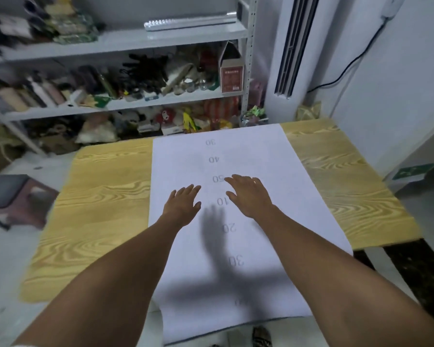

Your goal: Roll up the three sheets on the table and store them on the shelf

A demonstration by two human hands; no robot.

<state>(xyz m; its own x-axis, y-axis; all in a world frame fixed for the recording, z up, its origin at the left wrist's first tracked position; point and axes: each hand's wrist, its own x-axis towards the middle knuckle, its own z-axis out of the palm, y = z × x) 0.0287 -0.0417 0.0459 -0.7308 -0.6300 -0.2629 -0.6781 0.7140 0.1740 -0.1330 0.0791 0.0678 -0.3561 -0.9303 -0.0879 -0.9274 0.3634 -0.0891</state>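
both arms reach out over the table (105, 196), a wood-grain top with pale yellow figure; down its middle lies a long white sheet (298, 196), flat and unrolled, running from the far edge to the near edge and hanging over the near side; whether more sheets lie under it i cannot tell; upside-down numbers run along its centre line — 30, 40, 50, then 10, 20, 30 coming nearer.

the left hand (183, 206) is spread, palm down, fingers apart and pointing away, over the sheet just left of the number column; the right hand (251, 196) is spread the same way, just right of the column, its fingertips near the 50; neither hand grips anything; a dark shadow of hand and arm falls on the paper between and below them, so whether the palms actually press the sheet i cannot tell.

beyond the far edge stands the shelf (125, 41), grey metal, its boards crowded with blurred clutter; a red and white carton (232, 75) stands at the right end of the middle board; on the upper board lies a silvery roll (191, 22) — long, resting on its side; to the left of the table sits a dark stool (18, 199) on the floor.
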